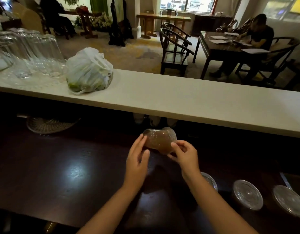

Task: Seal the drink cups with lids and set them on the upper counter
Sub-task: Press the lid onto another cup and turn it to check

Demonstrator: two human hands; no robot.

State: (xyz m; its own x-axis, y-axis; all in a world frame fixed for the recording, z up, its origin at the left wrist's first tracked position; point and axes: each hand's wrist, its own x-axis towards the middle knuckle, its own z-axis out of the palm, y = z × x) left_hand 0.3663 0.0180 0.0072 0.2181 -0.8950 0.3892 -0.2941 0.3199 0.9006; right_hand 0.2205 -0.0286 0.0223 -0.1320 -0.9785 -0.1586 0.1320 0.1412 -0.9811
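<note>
A clear plastic cup of brown drink [157, 141] stands on the dark lower counter [70, 166], just below the pale upper counter [179, 98]. A clear lid [169, 132] sits tilted over the cup's right side. My left hand [137, 159] touches the cup's left side with fingers spread. My right hand [184, 154] pinches the lid's edge at the cup's right. Three lidded cups [247, 194] stand in a row at the lower right, one partly hidden by my right forearm.
A white plastic bag [88, 71] and several upturned glasses [32, 53] sit at the left of the upper counter. A woven tray [48, 125] lies under the counter's overhang. Beyond are chairs, tables and seated people.
</note>
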